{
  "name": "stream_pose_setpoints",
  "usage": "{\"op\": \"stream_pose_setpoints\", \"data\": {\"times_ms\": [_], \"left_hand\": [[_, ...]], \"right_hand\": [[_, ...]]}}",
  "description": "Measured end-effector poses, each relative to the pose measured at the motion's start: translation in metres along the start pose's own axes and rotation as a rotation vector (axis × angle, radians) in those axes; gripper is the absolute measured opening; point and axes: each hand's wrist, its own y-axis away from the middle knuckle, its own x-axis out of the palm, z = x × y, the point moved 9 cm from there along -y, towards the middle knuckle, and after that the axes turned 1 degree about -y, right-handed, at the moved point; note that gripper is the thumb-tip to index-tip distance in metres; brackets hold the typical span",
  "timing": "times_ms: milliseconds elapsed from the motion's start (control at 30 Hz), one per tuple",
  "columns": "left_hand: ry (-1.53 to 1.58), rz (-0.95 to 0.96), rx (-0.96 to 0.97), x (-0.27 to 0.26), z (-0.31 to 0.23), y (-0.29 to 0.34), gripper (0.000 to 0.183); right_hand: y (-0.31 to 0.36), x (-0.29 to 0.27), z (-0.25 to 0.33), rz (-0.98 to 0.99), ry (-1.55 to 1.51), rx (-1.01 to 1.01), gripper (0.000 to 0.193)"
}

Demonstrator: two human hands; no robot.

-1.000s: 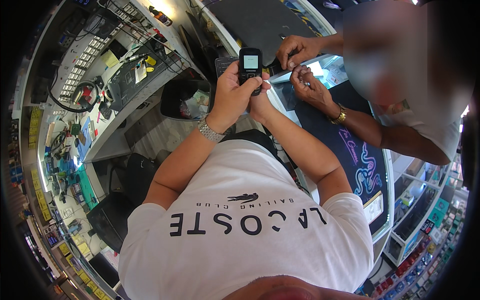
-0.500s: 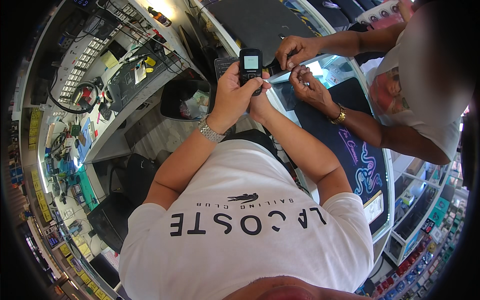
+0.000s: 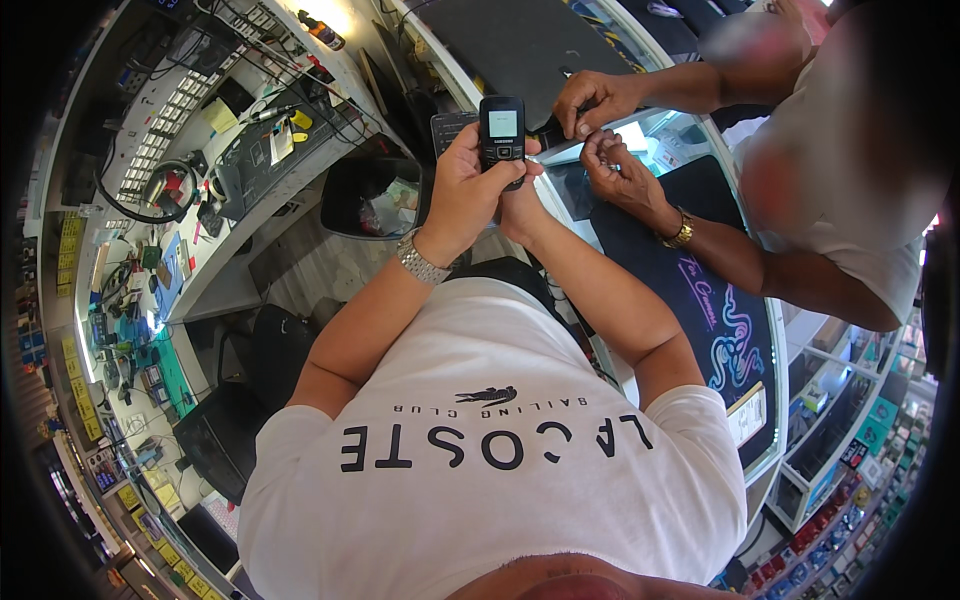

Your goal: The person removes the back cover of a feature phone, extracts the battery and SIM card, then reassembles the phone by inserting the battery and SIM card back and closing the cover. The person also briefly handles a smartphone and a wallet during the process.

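Observation:
A small black keypad phone with a lit pale screen stands upright between my hands, its screen facing me. My left hand, with a silver watch on the wrist, grips the phone from its left side, and the thumb lies across the lower keypad. Against its lower right side my right hand is closed too; part of that hand is hidden behind the phone and the left thumb. Just behind the phone, a dark flat device shows at the left.
Across the counter at right, another person's two hands rest near its edge beside a black printed mat. At left, a curved workbench bears tools and cables. A dark bin stands below, near a black chair.
My left thumb and the right-hand fingers shift very slightly on the phone. Otherwise the phone and both arms stay in place.

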Motion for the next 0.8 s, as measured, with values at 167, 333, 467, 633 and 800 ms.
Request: {"op": "stream_pose_setpoints", "data": {"times_ms": [167,333,467,633,800], "left_hand": [[0.001,0.012,-0.007,0.000,0.001,0.000,0.036],[-0.047,-0.015,0.025,-0.005,-0.002,-0.002,0.033],[-0.057,-0.047,0.034,-0.011,-0.008,-0.005,0.031],[0.005,-0.072,0.020,-0.020,-0.012,-0.009,0.035],[0.040,-0.099,0.042,-0.031,-0.017,-0.011,0.040]], "right_hand": [[-0.003,-0.006,-0.003,-0.008,-0.014,-0.005,0.025],[0.002,0.004,0.003,-0.018,-0.062,0.025,0.027],[0.014,0.018,0.016,-0.062,-0.077,0.103,0.029],[0.014,0.029,0.026,0.055,-0.037,0.041,0.037],[0.012,0.028,0.024,0.067,-0.017,0.056,0.030]]}}
